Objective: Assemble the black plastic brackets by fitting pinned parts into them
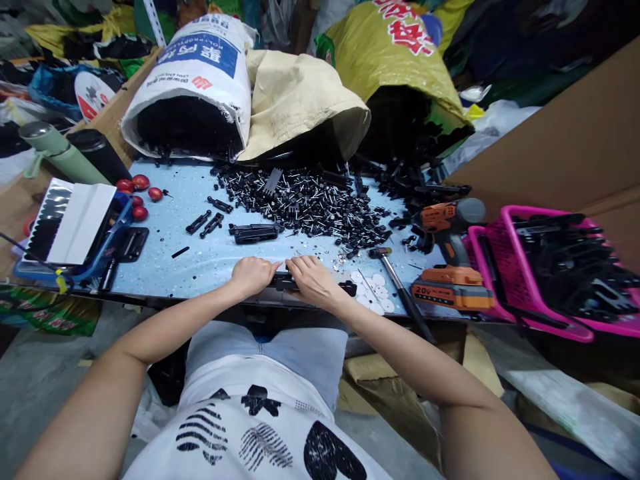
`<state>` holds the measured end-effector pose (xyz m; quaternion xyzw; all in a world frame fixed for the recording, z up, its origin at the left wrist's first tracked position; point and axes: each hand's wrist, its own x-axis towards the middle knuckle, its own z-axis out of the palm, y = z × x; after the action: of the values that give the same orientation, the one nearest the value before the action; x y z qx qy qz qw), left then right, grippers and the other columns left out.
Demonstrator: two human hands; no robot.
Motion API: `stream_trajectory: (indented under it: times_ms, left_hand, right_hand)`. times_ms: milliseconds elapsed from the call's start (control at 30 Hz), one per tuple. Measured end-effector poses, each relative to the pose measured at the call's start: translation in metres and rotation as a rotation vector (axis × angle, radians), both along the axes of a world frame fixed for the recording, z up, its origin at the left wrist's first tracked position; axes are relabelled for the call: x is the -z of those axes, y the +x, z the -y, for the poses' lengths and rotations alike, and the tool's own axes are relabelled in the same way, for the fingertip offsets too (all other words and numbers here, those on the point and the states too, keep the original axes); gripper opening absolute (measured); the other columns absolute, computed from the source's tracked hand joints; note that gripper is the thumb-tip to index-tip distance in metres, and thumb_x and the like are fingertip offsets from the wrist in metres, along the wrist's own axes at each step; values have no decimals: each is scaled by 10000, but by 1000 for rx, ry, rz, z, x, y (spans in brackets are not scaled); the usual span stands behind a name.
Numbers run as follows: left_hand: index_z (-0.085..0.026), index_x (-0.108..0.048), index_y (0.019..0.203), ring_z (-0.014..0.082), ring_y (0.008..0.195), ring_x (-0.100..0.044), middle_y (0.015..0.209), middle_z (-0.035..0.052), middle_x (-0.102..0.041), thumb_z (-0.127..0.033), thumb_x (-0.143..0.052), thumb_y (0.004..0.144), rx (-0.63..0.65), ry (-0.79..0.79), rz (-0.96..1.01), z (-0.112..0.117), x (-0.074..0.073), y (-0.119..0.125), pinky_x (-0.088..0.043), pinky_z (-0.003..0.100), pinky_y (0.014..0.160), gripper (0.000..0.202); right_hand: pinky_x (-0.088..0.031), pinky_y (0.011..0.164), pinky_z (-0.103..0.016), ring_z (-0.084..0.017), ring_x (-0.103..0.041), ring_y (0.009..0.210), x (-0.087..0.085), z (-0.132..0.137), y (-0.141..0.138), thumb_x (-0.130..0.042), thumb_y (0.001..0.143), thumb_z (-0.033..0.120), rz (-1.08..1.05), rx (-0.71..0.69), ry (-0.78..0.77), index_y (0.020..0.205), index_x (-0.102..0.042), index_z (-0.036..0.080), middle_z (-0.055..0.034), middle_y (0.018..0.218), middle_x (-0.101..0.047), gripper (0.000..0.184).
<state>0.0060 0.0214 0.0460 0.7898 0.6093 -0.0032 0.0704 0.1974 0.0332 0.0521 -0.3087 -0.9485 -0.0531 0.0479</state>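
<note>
Both hands are at the front edge of the blue-topped table, on a long black plastic part (348,288). My left hand (251,275) is closed at the part's left end, its thumb pointing toward the other hand. My right hand (311,280) wraps over the middle, fingers closed, hiding much of the part. Just beyond them lies a black assembled bar (255,232). Small black linkage pieces (211,225) rest to its left. A large heap of small black parts and metal pins (310,207) spreads behind. A hammer (400,283) and white discs (379,287) lie right of my right hand.
An orange cordless drill (450,260) stands at right beside pink baskets (515,267) of black parts. Behind are a white sack (200,73), a beige sack (300,100) and a yellow sack (400,60). At left are a blue tray (95,267), red fruits (141,181) and a green flask (65,153).
</note>
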Motion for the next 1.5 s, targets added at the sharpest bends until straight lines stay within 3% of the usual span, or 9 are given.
stream_trajectory:
  times_ms: [167,333,433,633,867,1167,1267,1367,1500]
  left_hand:
    - [-103,-726,841,250,783,-663,825,153,-700,-499,-211,966,-23,60,20,1,-11,-4,-429,296,630,661]
    - [-120,-712,827,235,787,-657,826,135,-700,-480,-220,971,-40,96,68,-1,-3,-13,-411,287,617,626]
    - [-120,-679,763,209,708,-635,747,135,-678,-505,-191,966,163,131,111,7,-4,-27,-399,282,593,654]
    - [-169,-540,613,135,480,-468,502,45,-504,-550,-57,945,655,248,702,69,-31,-38,-323,265,483,699]
    - [-170,-475,670,128,482,-410,513,29,-458,-472,-122,972,396,144,1178,123,-41,-28,-298,271,479,554]
    - [-176,-466,660,110,442,-403,468,1,-446,-463,-185,975,508,185,1288,134,-38,-16,-284,266,448,511]
    - [-171,-504,710,111,473,-446,510,10,-494,-540,-146,956,504,274,1282,131,-32,-10,-330,256,472,570]
    - [-154,-564,930,134,627,-552,695,48,-585,-607,-146,927,414,431,1327,127,-18,-5,-457,260,589,615]
    - [-157,-487,1233,253,1050,-568,1058,139,-605,-624,-178,915,459,611,1203,124,4,4,-514,402,848,644]
  right_hand:
    - [-340,782,-351,-261,-492,894,3,-8,-6,-593,810,442,-68,-108,-35,1103,-536,65,-149,968,-584,482]
    - [-330,689,-297,-213,-535,797,2,-11,9,-496,851,587,-67,-28,-19,969,-595,100,-117,850,-619,511]
    - [-255,570,-276,-157,-473,581,-12,-4,26,-353,861,687,-81,16,-19,666,-556,144,-65,600,-548,611]
    - [-242,519,-283,-122,-356,473,-53,45,15,-110,958,569,-584,-497,-309,554,-421,187,-5,480,-388,638]
    - [-279,492,-281,-124,-371,440,-62,51,-23,-229,967,401,-928,-637,-659,591,-425,199,2,456,-406,469]
    - [-284,429,-243,-99,-343,377,-27,110,-48,-277,932,414,-1332,-703,-848,605,-370,211,34,427,-354,397]
    - [-417,553,-257,-123,-498,534,-14,124,-58,-337,904,499,-1529,-477,-741,729,-460,214,4,584,-489,356]
    - [-445,878,-417,-208,-552,1021,6,124,-68,-275,902,575,-1681,-90,-628,1043,-510,265,-72,1056,-567,414]
    - [-343,1034,-507,-245,-415,1276,38,117,-81,-179,906,607,-1641,-11,-671,1266,-421,321,-58,1372,-410,520]
